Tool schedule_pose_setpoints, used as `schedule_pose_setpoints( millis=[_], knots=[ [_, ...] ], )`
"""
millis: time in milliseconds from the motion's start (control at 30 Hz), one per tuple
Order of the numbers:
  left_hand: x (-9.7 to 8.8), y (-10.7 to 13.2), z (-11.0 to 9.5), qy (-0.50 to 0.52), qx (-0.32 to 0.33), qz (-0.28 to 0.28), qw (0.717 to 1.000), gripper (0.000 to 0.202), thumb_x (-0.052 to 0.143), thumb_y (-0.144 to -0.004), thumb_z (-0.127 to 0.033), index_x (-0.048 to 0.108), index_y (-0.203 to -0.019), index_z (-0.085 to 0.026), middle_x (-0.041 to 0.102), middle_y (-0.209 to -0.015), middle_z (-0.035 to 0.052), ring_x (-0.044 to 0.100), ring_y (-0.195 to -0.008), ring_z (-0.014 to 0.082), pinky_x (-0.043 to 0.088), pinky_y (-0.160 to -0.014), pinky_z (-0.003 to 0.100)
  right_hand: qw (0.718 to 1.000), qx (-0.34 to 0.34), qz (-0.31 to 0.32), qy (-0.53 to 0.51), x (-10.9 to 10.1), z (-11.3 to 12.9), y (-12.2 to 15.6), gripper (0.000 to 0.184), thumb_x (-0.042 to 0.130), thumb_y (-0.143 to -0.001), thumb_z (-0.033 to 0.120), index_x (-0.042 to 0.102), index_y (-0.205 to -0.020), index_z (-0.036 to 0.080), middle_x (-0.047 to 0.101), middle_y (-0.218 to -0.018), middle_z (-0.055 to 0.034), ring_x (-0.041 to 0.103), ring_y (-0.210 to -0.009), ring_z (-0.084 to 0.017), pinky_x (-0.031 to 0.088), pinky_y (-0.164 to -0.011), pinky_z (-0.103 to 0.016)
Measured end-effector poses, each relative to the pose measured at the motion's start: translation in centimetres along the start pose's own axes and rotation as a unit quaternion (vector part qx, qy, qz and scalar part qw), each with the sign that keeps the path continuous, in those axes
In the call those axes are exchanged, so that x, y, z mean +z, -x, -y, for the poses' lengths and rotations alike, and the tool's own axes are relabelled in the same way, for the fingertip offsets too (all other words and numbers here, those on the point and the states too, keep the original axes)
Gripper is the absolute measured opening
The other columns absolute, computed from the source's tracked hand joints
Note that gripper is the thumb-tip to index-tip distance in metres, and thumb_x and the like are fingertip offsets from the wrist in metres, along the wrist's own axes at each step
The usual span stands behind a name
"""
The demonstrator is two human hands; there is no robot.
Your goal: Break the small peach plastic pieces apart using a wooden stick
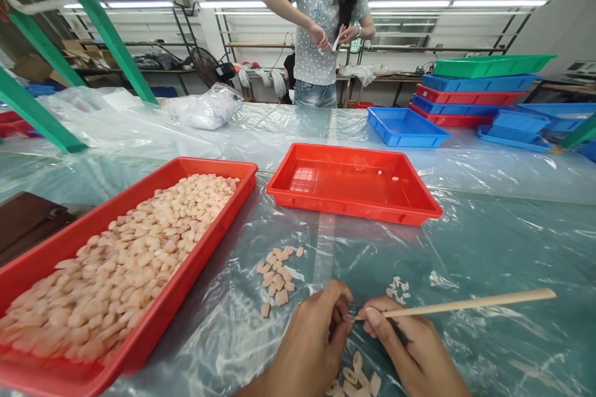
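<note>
Red tray [200, 257] heaped with pale pink pieces [130, 260] at left, small loose pile [278, 273] on plastic sheet, left hand [311, 335] pinching a tiny piece, right hand [414, 347] closed around wooden stick [470, 303], fingertips meeting, near-empty red tray [419, 198] beyond

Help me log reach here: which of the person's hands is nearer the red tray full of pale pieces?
Left. The left hand is just right of the full red tray; the right hand, holding a wooden stick, lies farther right.

Single head-worn view, looking forward and down across the worktop [488, 248]; sitting close above both hands at the bottom edge, reaching far to a standing person [321, 31]
</note>
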State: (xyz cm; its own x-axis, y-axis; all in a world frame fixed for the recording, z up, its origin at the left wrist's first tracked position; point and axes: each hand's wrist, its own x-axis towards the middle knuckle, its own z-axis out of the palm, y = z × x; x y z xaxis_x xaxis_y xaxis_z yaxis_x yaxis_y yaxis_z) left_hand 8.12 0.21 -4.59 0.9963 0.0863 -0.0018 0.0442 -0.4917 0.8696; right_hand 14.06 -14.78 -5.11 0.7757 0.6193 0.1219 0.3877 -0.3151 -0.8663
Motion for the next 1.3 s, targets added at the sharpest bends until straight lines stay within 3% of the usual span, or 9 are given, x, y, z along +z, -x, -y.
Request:
schedule_pose_setpoints(
  millis=[367,600,800,1100,1300],
  knots=[
    [0.0,0.0,0.1,0.048,-0.007,0.001,0.999,0.027,0.043,-0.077,-0.005,0.044,-0.096,-0.024,0.055,-0.075,-0.004,0.054,-0.068,0.0123,0.041,-0.063,0.021,0.998,-0.011,0.022,0.052,0.3,-0.2,0.1,0.029,0.031,-0.093,0.031,0.052,-0.074,0.022,0.056,-0.07,0.0,0.056,-0.065,-0.014,0.042,-0.059,-0.021],
    [0.2,0.1,0.2,0.033,0.0,-0.005,0.999,0.026,0.042,-0.077,-0.006,0.045,-0.096,-0.023,0.055,-0.075,-0.0033,0.054,-0.069,0.0129,0.041,-0.064,0.022,0.993,-0.09,0.007,0.079,0.4,-0.2,-0.2,0.025,0.033,-0.092,0.021,0.053,-0.077,0.022,0.059,-0.07,-0.0006,0.058,-0.066,-0.014,0.045,-0.06,-0.02],
    [0.1,0.0,0.1,0.04,0.0,-0.003,0.999,0.024,0.044,-0.078,-0.007,0.044,-0.096,-0.023,0.056,-0.075,-0.0032,0.055,-0.068,0.0125,0.042,-0.064,0.021,0.997,-0.068,-0.033,0.029,0.8,-0.5,0.3,0.024,0.034,-0.093,0.025,0.054,-0.079,0.023,0.058,-0.073,0.0005,0.057,-0.068,-0.013,0.044,-0.062,-0.019],
    [0.4,0.1,0.3,0.042,0.009,-0.01,0.999,0.025,0.044,-0.077,-0.006,0.045,-0.095,-0.023,0.055,-0.074,-0.0035,0.054,-0.069,0.0127,0.041,-0.064,0.021,0.998,-0.056,-0.005,0.021,1.1,-0.5,0.3,0.025,0.034,-0.093,0.026,0.054,-0.079,0.022,0.059,-0.075,0.0001,0.058,-0.071,-0.013,0.044,-0.065,-0.019],
    [0.4,0.1,0.2,0.054,-0.001,-0.018,0.998,0.024,0.043,-0.077,-0.005,0.045,-0.092,-0.023,0.055,-0.072,-0.0038,0.053,-0.067,0.0122,0.04,-0.062,0.02,0.988,-0.132,-0.007,0.085,1.4,-0.3,-0.3,0.023,0.033,-0.092,0.02,0.054,-0.082,0.023,0.061,-0.075,-0.0003,0.06,-0.072,-0.014,0.046,-0.062,-0.02]
  ],
)
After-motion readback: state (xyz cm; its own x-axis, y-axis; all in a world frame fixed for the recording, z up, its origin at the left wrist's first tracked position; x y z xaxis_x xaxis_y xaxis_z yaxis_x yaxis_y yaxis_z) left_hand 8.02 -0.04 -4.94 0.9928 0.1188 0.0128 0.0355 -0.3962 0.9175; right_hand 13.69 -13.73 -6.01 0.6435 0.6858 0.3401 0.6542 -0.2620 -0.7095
